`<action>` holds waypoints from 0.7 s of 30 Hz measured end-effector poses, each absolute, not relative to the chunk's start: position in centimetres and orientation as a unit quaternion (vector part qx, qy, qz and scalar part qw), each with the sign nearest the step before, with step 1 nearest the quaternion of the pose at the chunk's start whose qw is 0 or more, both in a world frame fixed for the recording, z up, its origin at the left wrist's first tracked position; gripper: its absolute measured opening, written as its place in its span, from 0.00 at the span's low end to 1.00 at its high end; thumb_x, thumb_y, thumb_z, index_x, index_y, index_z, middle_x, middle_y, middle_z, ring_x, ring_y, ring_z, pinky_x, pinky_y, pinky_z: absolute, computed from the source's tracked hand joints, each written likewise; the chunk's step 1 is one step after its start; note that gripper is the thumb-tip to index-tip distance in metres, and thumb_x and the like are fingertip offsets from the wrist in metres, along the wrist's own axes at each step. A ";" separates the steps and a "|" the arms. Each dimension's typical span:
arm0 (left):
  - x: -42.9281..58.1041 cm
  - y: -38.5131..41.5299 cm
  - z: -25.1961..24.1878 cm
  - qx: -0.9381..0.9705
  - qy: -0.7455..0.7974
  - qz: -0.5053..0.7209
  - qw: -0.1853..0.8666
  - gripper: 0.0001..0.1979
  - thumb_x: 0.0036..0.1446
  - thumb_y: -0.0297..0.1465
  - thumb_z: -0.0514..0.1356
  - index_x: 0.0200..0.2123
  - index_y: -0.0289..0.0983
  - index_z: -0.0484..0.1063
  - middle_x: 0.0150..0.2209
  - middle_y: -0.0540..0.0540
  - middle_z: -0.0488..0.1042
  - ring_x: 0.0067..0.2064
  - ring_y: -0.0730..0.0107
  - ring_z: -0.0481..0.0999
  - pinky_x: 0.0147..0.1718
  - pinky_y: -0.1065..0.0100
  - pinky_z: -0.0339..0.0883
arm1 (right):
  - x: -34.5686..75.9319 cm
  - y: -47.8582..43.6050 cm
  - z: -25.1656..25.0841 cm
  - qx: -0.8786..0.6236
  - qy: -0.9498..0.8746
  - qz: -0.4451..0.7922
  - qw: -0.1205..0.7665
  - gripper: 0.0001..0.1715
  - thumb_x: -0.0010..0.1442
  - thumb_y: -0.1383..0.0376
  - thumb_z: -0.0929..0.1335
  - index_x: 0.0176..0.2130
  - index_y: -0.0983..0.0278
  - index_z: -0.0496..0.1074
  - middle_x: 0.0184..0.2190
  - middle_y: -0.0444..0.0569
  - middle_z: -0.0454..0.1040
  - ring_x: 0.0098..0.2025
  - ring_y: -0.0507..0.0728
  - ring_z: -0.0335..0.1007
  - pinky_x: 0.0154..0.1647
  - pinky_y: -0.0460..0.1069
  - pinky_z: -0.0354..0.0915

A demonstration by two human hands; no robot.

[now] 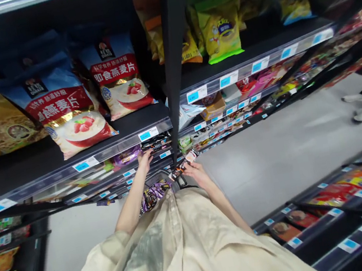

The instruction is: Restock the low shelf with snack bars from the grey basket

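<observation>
My left hand (145,161) reaches to a lower shelf, its partly visible fingers stretched out against a row of small black snack packets (156,142). Purple packets (127,155) lie just left of it on the same shelf. In my right hand (197,173) is a narrow dark snack packet with a pale pink end (186,162), pinched between thumb and fingers and tilted up to the right. Below and between both hands is a grey basket (163,174), partly hidden by my shirt. Several shiny purple-and-black packets (155,195) fill its left side.
Above the left hand, a shelf holds bags of instant oatmeal (57,108). A black upright post (175,38) divides it from yellow snack bags (222,25). More shelving (345,193) runs along the lower right. A person's feet (361,115) show in the aisle.
</observation>
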State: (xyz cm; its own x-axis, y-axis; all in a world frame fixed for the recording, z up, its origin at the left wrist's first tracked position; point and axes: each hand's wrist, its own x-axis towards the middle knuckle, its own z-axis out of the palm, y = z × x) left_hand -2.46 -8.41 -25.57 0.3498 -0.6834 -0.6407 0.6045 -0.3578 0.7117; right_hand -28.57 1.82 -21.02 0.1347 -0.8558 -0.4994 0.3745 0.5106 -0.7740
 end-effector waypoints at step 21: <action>-7.2 -12.4 -27.3 0.564 0.091 -0.512 0.642 0.09 0.65 0.26 0.61 0.30 0.34 0.67 0.27 0.54 0.69 0.28 0.79 0.71 0.33 0.72 0.74 | -35.9 1.6 -21.1 -0.176 0.524 -0.452 0.700 0.30 0.38 0.52 0.84 0.38 0.64 0.79 0.37 0.50 0.83 0.36 0.56 0.81 0.39 0.48 0.77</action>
